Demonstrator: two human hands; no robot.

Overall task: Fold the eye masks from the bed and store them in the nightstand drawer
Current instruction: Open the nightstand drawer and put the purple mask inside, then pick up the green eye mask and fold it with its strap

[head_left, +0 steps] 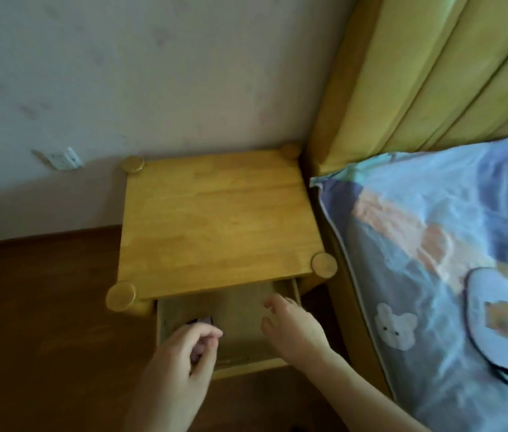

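The wooden nightstand (215, 213) stands against the wall with its drawer (246, 366) pulled out. My left hand (181, 366) hovers over the drawer's left side, fingers pinched on a small purplish folded eye mask (201, 321) that is mostly hidden. My right hand (293, 328) reaches over the drawer's right half, fingers spread and holding nothing. A pale blue eye mask (493, 310) with a dark strap lies flat on the bed (418, 244) to the right.
A yellow padded headboard (433, 73) rises behind the bed. A wall socket (61, 159) sits low on the wall at left. Dark wooden floor (43, 322) surrounds the nightstand. The bed cover has a white bear print (396, 327).
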